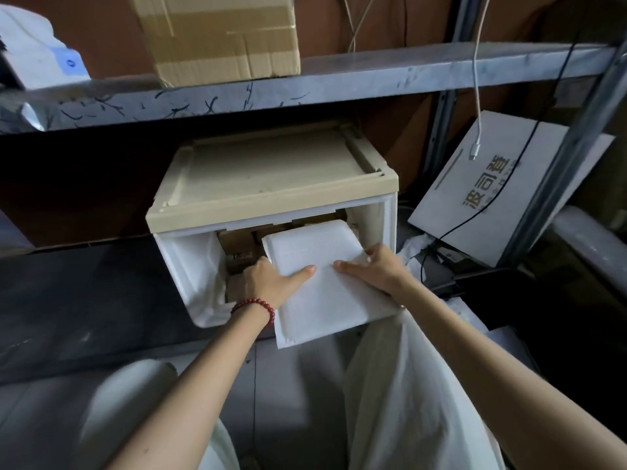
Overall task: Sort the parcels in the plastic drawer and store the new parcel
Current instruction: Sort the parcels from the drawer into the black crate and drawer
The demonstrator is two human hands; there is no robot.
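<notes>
Centrally, 1 white padded parcel (319, 283) is held by 2 hands at the open front of 1 plastic drawer (271, 212), w/ its far end already inside the opening and its near end sticking out over the lower lip. The left hand (271, 283) is closed on the parcel's left edge: thumb laid flat on top, other fingers hidden beneath or behind. 1 red bead bracelet (256, 307) is worn on that wrist. The right hand (376, 269) is clamped on the parcel's right edge, thumb on top, fingers curled round the side. Approx. 3 brown cardboard parcels (241, 245) are seen inside the drawer behind the white one; exact count can't be told, as the interior is dark and partly covered. The drawer's beige top is seen under 1 grey metal shelf (339, 79), on which 1 cardboard box (220, 35) is set. 1 white printed box (492, 188) is leaned to the right, w/ 1 white cable (476, 79) dangling in front of it.
</notes>
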